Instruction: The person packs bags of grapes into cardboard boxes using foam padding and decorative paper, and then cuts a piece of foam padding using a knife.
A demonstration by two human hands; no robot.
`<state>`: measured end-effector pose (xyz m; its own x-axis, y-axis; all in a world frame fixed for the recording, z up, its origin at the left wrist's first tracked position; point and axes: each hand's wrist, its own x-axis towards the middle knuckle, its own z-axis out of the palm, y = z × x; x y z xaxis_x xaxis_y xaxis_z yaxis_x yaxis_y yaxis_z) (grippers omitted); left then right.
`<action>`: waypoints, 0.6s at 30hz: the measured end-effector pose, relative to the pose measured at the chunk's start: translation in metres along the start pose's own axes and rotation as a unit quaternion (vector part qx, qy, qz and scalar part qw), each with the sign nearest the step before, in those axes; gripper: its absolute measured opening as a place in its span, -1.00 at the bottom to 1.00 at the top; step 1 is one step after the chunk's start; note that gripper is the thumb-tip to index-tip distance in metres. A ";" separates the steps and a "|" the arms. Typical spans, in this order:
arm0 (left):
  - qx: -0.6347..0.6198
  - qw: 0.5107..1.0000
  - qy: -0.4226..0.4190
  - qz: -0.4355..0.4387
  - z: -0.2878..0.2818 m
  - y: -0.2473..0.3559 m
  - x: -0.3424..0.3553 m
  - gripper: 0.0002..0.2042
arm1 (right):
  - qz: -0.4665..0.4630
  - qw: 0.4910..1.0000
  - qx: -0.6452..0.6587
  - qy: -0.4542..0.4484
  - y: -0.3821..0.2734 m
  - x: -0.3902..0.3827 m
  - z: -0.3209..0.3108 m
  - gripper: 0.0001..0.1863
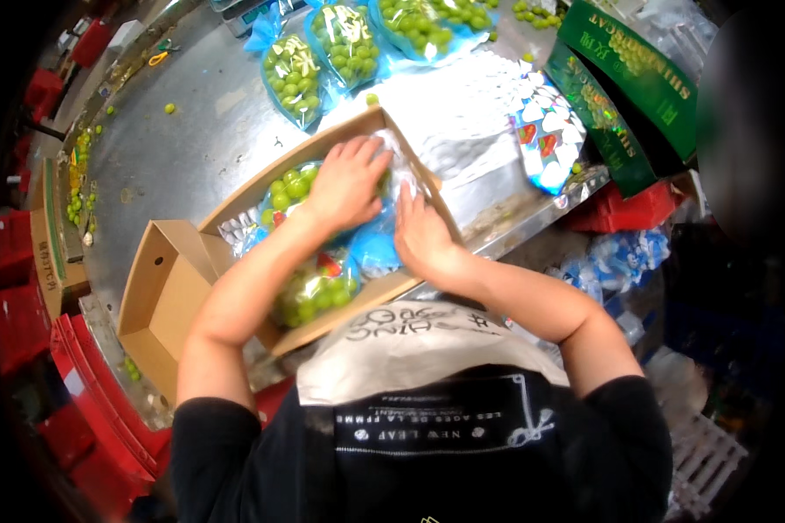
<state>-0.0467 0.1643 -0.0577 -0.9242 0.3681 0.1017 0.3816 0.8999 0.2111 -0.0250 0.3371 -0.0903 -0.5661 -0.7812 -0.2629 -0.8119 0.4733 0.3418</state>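
Bagged green grapes (292, 186) lie in an open cardboard box (266, 193) under my hands, at the near side of the table. My left hand (347, 185) bends palm-down over the fruit, fingers toward the far right end; its underside is hidden, so I cannot tell whether it is clamped on anything or only resting. My right hand (426, 237) reaches in just beside it, fingers long and close together against the crumpled white lining (399, 164); whether they pinch it I cannot tell. Coming from both sides probably lets one hand steady the bags while the other minds the lining. Blue plastic (377, 251) shows between my wrists, and more grapes sit nearer me, the box walls likely keeping the round fruit from rolling. The box's flap (159, 283) stands out to the left, which leaves the top free for my arms. Close to the box is my pale apron (410, 344). Farther out, three blue-edged grape bags (292, 85) line the far side of the metal table (170, 152), seemingly within reach; printed pouches (549, 131) and green cartons (641, 65) lie to the right.
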 end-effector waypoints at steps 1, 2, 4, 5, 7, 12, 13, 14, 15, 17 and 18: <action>-0.006 1.000 -0.016 0.000 -0.001 0.001 0.003 -0.40 | -0.007 0.999 0.024 -0.027 0.001 -0.005 -0.003 -0.50; -0.004 0.997 -0.069 -0.018 -0.001 0.000 0.005 -0.37 | -0.014 0.997 0.047 -0.055 0.002 -0.008 -0.011 -0.50; -0.025 0.991 -0.131 -0.028 0.000 -0.005 0.014 -0.35 | 0.015 0.976 0.207 -0.068 0.016 -0.015 -0.031 -0.58; -0.035 0.985 -0.164 -0.035 0.000 -0.009 0.017 -0.34 | -0.010 0.961 0.264 -0.087 0.030 -0.017 -0.042 -0.61; -0.109 0.980 -0.160 -0.042 -0.003 -0.022 0.017 -0.39 | -0.068 0.916 0.376 -0.119 0.070 -0.011 -0.063 -0.67; -0.330 0.936 -0.014 -0.122 -0.035 -0.029 0.001 -0.62 | 0.160 0.900 0.245 0.324 0.154 0.016 -0.037 -0.58; -0.364 0.921 0.017 -0.135 -0.042 -0.026 -0.001 -0.64 | 0.174 0.914 0.200 0.307 0.162 0.025 -0.019 -0.58; -0.366 0.919 0.028 -0.142 -0.050 -0.021 -0.002 -0.67 | 0.187 0.925 0.156 0.290 0.170 0.035 0.000 -0.58; -0.357 0.924 0.048 -0.126 -0.052 -0.018 -0.004 -0.67 | 0.153 0.938 0.152 0.272 0.186 0.042 0.025 -0.58; -0.336 0.932 0.092 -0.096 -0.055 -0.016 -0.011 -0.67 | 0.132 0.926 0.201 0.289 0.210 0.044 0.032 -0.63; -0.336 0.930 0.112 -0.093 -0.059 -0.014 -0.015 -0.65 | 0.147 0.900 0.255 0.323 0.223 0.042 0.027 -0.68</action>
<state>-0.0370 0.1326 -0.0047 -0.9778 0.0943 0.1870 0.2072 0.5659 0.7980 -0.2337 0.4206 -0.0492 -0.7001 -0.5873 0.4061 -0.6934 0.6950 -0.1904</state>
